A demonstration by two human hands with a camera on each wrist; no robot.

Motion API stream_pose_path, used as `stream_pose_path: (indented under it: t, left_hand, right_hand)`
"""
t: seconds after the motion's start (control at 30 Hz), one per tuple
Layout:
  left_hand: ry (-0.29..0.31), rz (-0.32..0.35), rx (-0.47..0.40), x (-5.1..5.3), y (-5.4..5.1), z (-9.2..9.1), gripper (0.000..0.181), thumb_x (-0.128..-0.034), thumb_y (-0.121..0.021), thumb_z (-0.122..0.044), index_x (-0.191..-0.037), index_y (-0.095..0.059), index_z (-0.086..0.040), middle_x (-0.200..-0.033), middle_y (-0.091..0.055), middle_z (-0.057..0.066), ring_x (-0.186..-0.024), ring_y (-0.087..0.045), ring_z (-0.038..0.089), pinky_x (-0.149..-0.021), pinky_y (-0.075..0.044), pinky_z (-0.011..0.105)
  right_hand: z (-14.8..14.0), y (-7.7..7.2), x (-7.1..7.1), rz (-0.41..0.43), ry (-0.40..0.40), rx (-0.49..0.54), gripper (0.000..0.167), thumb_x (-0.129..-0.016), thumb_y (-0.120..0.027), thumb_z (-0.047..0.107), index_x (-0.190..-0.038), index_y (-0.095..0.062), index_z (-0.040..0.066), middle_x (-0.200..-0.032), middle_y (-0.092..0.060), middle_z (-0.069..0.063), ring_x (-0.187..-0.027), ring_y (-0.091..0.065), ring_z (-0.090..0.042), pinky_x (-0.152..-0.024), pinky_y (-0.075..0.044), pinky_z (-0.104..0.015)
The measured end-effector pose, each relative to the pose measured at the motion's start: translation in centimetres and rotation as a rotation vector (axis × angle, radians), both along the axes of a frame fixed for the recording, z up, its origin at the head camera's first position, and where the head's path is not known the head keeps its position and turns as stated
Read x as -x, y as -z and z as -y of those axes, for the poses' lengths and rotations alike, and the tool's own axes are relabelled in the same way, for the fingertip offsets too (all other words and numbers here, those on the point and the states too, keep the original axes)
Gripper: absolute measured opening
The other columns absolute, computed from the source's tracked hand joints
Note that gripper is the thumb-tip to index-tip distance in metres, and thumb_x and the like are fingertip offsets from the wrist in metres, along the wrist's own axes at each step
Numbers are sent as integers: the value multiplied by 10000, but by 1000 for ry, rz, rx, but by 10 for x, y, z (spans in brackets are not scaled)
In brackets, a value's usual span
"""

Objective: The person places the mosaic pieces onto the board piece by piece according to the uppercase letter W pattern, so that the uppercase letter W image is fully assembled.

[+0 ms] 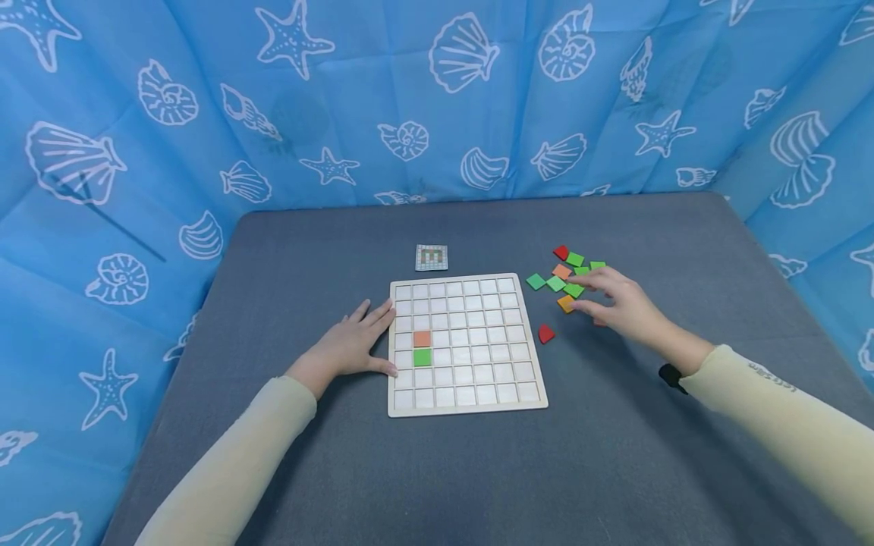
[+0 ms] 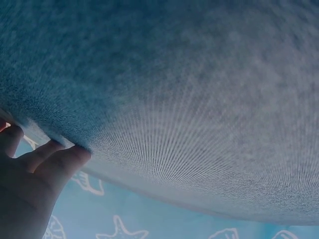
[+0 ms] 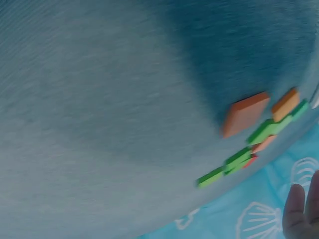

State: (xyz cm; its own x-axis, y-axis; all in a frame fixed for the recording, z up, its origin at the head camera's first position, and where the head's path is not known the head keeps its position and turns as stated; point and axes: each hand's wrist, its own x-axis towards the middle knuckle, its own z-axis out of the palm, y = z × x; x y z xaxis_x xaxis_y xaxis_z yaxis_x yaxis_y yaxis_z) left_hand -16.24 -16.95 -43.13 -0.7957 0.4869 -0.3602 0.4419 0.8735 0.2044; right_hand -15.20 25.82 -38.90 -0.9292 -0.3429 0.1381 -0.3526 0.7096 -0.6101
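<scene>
L hand (image 1: 356, 340), fingers spread, held nothing and touched L edge of grid board (image 1: 460, 355); light, even pressure there prob. sufficed. It bore, in adj. cells, orange tile (image 1: 422, 338) and green tile (image 1: 422, 357). Loose tiles (image 1: 556, 283) lay R of it; R hand (image 1: 624, 303), thumb and fingers parted, seemed empty above them; edge-pinching one tile looked best.

From the board (image 1: 461, 355), six o'clock is unobstructed. Nine is blocked by the left hand (image 1: 351, 341), two by tiles (image 1: 556, 283).
</scene>
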Motion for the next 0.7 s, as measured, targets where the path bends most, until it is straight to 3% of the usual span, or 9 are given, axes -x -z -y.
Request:
stream_pose_path:
  t: [0.43,0.7]
  left_hand:
    - [15,-16,-14,-1,-1,2,1078,-783,-661,-654,-1571,-163,-113,-1627,-89,66,-1460,-58,398,-1089,-240,626]
    - [12,-4,-10,-2,-3,0,1077,-783,-665,-648,-1571,-160,-117,-1628,-81,63,-1462,-48,392,-1095,-232,620]
  right_hand:
    - [-36,16,19,36,-29,-44,428,-913,-677,49,-1305,-556,-74,-1070,-565,-204,-994,-522,-343,-771,-456,-514]
    - [-41,24,40,171,-77,-126,510,-916,-675,58,-1379,-494,-56,-1004,-617,-155,-917,-573,-294,-771,-478,-458]
